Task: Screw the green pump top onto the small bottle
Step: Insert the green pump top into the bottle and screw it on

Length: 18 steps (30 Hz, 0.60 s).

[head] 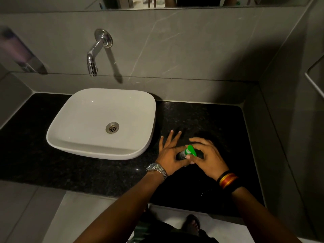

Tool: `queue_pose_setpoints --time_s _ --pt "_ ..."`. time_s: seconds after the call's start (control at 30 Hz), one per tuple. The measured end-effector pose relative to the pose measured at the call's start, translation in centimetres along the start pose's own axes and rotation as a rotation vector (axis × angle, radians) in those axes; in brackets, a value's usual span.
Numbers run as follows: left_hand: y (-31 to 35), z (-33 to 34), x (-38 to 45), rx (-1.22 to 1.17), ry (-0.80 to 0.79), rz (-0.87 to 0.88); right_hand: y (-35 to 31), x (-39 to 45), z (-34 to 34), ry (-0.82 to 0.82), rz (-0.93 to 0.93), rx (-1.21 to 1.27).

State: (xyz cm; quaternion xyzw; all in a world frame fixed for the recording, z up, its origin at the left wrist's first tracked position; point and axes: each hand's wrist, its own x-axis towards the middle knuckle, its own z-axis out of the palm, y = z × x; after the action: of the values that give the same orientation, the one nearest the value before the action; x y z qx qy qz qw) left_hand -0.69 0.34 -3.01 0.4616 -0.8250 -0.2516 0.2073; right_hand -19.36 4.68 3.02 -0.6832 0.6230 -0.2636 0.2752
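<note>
A small dark bottle (181, 155) stands on the black counter (98, 174), right of the sink. The green pump top (190, 150) sits on its neck. My left hand (169, 153) holds the bottle between thumb and palm, with the other fingers spread out straight. My right hand (207, 156) is curled around the green pump top from the right, thumb and fingertips on it. Most of the bottle is hidden by both hands.
A white basin (73, 137) sits on the counter to the left, under a chrome wall tap (93, 58). Grey tiled walls close in behind and on the right. The counter's front edge runs just below my wrists, with floor and a sandalled foot (192, 223) beneath.
</note>
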Motion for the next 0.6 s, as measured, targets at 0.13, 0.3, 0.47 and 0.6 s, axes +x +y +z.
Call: queue_pose_setpoints --time_s 0.13,0.3,0.47,0.6 --pt "0.03 -0.12 -0.01 -0.012 -0.005 0.001 -0.47 0.7 0.68 0.117 0.099 -0.103" --pt "-0.03 -0.05 0.05 -0.008 0.003 0.008 -0.05 0.29 0.05 -0.022 0.057 -0.069" --pt "-0.26 0.32 -0.09 -0.017 0.008 -0.004 -0.35 0.43 0.83 0.098 0.084 -0.146" --pt "-0.05 0.01 -0.01 -0.022 0.001 0.003 -0.57 0.14 0.68 0.086 0.105 -0.137"
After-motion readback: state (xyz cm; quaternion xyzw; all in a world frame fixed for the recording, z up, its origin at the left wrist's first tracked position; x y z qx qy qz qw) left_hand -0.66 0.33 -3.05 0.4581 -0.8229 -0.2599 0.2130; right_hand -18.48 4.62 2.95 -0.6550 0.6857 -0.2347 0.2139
